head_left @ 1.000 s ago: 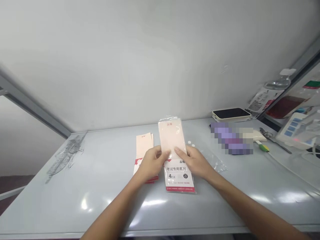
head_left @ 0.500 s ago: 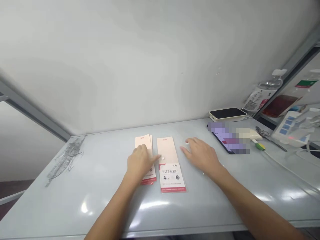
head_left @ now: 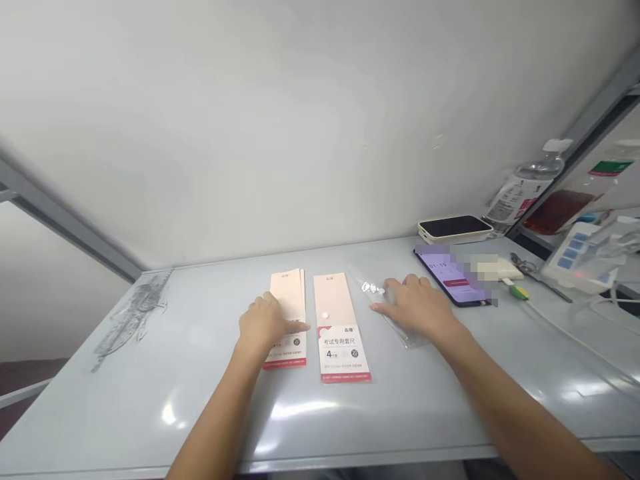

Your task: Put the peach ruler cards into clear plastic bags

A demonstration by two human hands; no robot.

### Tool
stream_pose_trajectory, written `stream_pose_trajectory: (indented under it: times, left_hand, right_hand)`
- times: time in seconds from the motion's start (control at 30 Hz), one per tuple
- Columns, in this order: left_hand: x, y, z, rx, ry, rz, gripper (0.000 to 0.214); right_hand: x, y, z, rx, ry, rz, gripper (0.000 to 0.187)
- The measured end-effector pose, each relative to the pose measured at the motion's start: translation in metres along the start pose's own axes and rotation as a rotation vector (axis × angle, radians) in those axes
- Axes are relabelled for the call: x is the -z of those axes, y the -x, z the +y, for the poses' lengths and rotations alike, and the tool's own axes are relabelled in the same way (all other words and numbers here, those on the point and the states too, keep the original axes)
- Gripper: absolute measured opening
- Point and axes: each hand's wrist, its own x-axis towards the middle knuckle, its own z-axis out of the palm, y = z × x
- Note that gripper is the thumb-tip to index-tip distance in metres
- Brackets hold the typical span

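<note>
Near edge first: the pale grey glossy tabletop (head_left: 150, 387) holds everything. Our left hand (head_left: 263, 327) lies palm down with loose fingers on the left stack of pale pink rectangular paper cards (head_left: 289, 293). It presses on the stack and grips nothing. Just right of the stack and apart from it, the single pale pink paper card with a red-and-white label end (head_left: 336, 297) lies flat, with a small white dot (head_left: 325, 315) at its middle. Our right hand (head_left: 417, 310) is also flat, fingers stretched over the clear crinkled plastic sleeve (head_left: 406, 337), and we see no pinch. The sleeve lies right of the single card and seems clear of it. Tiny white bits (head_left: 373, 288) sit by the fingertips. Farther right is a dark phone with a purple lit screen (head_left: 450, 275), then a cream-cased dark slab (head_left: 455, 229). A clear plastic bottle with a white cap (head_left: 523, 187) stands by the wall.

Risks, as we judge them:
- The sleeve is slick on a glossy top, so a flat palm could skid it or crumple it.
- The stack already shows offset edges, and sideways pressure from the left hand could fan it further.
- The white bits could scatter if brushed.

The single card's label reads "考试专用套尺", with a large "4" and a "20" in a black circle. A red mark at each card's far end is too small to read. The stack's label is partly under our hand. The phone and bottle text is unreadable.
</note>
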Motion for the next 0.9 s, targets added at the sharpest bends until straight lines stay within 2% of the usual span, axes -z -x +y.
stream_pose_trajectory:
  times: [0.17, 0.3, 0.43, 0.57, 0.63, 0.77, 0.9]
  left_hand:
    - [0.004, 0.002, 0.0, -0.001, 0.082, 0.021, 0.065]
    - [0.007, 0.001, -0.004, -0.001, 0.183, 0.051, 0.066]
    - [0.01, -0.001, -0.007, -0.057, 0.351, 0.08, 0.072]
    - [0.012, -0.003, -0.006, -0.098, 0.478, 0.137, 0.075]
    - [0.014, -0.003, -0.004, -0.095, 0.533, 0.189, 0.07]
    - [0.018, -0.003, -0.004, -0.099, 0.592, 0.23, 0.038]
    - [0.019, 0.0, -0.003, -0.139, 0.66, 0.271, 0.034]
  right_hand:
    - [0.004, 0.0, 0.007, -0.078, -0.04, -0.011, 0.063]
    - [0.005, 0.0, 0.01, -0.092, -0.096, -0.05, 0.06]
    - [0.005, -0.004, 0.012, -0.109, -0.125, -0.103, 0.061]
    - [0.004, -0.006, 0.016, -0.104, -0.11, -0.056, 0.063]
    - [0.005, -0.007, 0.017, -0.1, -0.108, -0.04, 0.064]
    - [0.006, -0.008, 0.017, -0.097, -0.195, -0.096, 0.062]
    - [0.008, -0.011, 0.02, -0.091, -0.305, -0.082, 0.055]
